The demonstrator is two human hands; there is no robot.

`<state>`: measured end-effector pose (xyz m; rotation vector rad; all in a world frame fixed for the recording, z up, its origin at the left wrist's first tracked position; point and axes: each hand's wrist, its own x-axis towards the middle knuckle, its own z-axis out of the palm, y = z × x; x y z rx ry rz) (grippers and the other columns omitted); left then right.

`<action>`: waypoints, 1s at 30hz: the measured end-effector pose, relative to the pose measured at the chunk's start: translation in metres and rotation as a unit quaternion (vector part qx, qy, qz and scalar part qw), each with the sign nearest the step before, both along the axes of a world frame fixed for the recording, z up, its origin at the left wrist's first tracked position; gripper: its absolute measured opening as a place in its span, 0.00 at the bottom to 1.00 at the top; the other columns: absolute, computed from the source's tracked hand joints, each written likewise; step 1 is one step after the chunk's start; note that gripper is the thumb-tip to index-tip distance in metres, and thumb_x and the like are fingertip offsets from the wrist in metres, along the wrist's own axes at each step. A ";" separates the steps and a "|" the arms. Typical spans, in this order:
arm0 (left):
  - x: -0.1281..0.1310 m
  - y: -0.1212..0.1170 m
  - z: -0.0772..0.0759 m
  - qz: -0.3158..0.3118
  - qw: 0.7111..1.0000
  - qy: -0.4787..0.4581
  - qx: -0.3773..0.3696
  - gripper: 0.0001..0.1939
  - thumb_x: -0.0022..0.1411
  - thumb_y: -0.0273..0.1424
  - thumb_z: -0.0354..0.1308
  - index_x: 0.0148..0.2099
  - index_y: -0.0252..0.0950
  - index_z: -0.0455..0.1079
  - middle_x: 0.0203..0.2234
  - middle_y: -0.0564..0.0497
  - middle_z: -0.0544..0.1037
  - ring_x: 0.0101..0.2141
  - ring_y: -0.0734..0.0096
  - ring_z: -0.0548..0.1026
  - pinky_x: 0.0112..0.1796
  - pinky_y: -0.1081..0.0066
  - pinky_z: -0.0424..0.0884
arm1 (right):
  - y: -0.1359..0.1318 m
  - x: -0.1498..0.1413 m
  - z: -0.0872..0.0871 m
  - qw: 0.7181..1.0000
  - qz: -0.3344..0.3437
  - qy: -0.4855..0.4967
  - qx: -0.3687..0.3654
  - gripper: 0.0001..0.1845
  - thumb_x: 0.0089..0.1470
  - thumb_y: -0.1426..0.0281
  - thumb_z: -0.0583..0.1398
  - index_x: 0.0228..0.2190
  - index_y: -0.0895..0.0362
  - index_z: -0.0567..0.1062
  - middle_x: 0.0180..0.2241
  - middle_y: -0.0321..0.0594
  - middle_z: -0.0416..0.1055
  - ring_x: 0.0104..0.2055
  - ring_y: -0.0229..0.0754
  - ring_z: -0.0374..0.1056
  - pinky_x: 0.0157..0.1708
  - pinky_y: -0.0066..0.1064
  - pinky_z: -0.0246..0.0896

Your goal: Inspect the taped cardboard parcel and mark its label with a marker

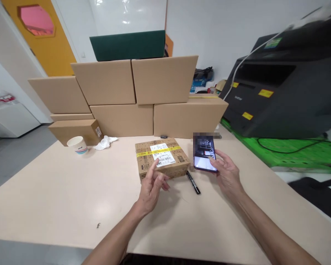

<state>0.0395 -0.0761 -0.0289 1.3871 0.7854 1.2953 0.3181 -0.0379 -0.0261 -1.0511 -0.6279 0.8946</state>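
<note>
My right hand (228,172) grips a smartphone (205,156) by its right side, the thumb lying over its lit screen. Part of the phone's upper area is pixelated. My left hand (153,184) is in front of a small cardboard parcel (179,170), its index finger raised near the white shipping label (165,158) and its other fingers loosely curled, holding nothing. Whether it touches the parcel I cannot tell. Yellow tape crosses the parcel's top. A black marker pen (193,183) lies on the table between the parcel and my right hand.
Stacked cardboard boxes (121,119) line the table's back, topped by a dark green box (128,46). A paper cup (77,144) and crumpled tissue (106,142) are at left. A black pen cap (163,137) lies behind the parcel. A large dark printer (278,95) stands at right.
</note>
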 end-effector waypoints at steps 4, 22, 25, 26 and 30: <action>-0.001 0.000 0.003 0.012 1.000 -0.002 -0.004 0.34 0.72 0.46 0.55 0.73 0.38 0.54 0.35 0.49 0.81 0.29 0.72 0.79 0.33 0.70 0.78 | -0.003 0.006 -0.008 1.000 -0.009 0.009 -0.004 0.40 0.29 0.62 0.80 0.46 0.55 0.77 0.25 0.32 0.77 0.26 0.38 0.71 0.28 0.30 0.67; -0.003 -0.004 0.001 0.032 0.999 0.026 0.025 0.28 0.73 0.41 0.55 0.70 0.39 0.58 0.36 0.49 0.81 0.29 0.71 0.79 0.35 0.66 0.79 | -0.017 -0.001 -0.012 0.988 0.024 -0.134 0.075 0.37 0.50 0.58 0.71 0.59 0.54 0.69 0.30 0.33 0.76 0.33 0.42 0.72 0.38 0.38 0.68; -0.004 -0.005 -0.001 0.027 0.999 0.027 0.022 0.28 0.73 0.40 0.55 0.70 0.40 0.58 0.35 0.50 0.80 0.29 0.70 0.80 0.33 0.66 0.80 | -0.018 -0.002 -0.010 0.987 0.030 -0.139 0.075 0.37 0.51 0.58 0.71 0.58 0.55 0.70 0.30 0.33 0.76 0.34 0.43 0.73 0.37 0.38 0.68; -0.005 -0.005 -0.002 0.025 0.999 0.029 0.020 0.28 0.73 0.40 0.55 0.70 0.40 0.58 0.36 0.50 0.80 0.30 0.70 0.80 0.33 0.66 0.80 | -0.018 -0.003 -0.010 0.987 0.033 -0.138 0.074 0.36 0.51 0.58 0.71 0.58 0.55 0.70 0.30 0.34 0.76 0.34 0.43 0.73 0.37 0.38 0.69; -0.008 -0.006 -0.007 0.016 0.999 0.043 0.008 0.27 0.74 0.38 0.55 0.71 0.42 0.58 0.37 0.49 0.80 0.31 0.70 0.80 0.36 0.65 0.80 | -0.020 -0.003 -0.008 0.989 0.047 -0.123 0.067 0.37 0.52 0.57 0.70 0.59 0.55 0.69 0.32 0.36 0.77 0.34 0.43 0.73 0.36 0.37 0.69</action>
